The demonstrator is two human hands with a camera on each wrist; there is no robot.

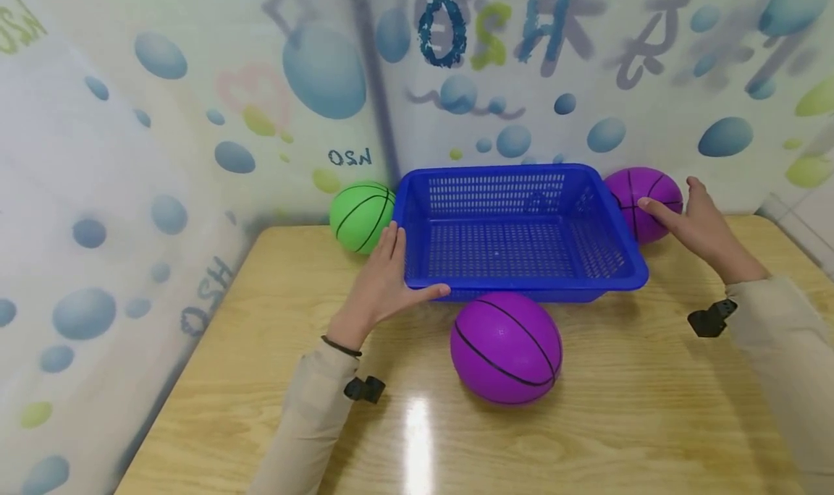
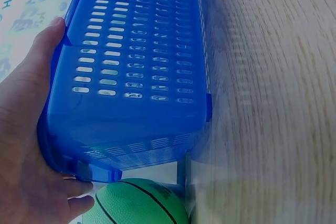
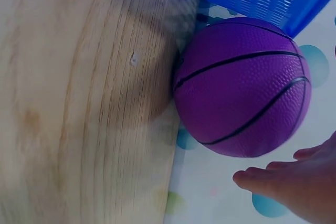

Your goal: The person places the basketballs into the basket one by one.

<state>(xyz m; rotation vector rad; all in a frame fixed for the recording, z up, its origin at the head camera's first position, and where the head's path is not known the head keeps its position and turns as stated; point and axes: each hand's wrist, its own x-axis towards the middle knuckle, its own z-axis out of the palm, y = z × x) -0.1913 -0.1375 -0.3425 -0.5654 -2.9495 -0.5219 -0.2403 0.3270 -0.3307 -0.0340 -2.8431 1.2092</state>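
A blue plastic basket (image 1: 498, 286) with slotted walls stands at the back of the table, with nothing inside. My left hand (image 1: 378, 281) rests at its front left corner, fingers straight along the left rim and thumb spread along the front rim. A green ball (image 1: 360, 216) with black lines sits just left of the basket, close to those fingertips. At the basket's right side is a purple ball (image 3: 241, 87). My right hand (image 1: 706, 231) is spread beside that ball, thumb overlapping it in the head view; the right wrist view shows a gap between fingers and ball.
A second, nearer purple ball (image 1: 507, 349) lies in front of the basket, right of my left hand. Behind the wooden table (image 1: 260, 365) hangs a patterned sheet (image 1: 260, 82) with blue and green dots. Small black devices (image 1: 365, 388) sit at both wrists.
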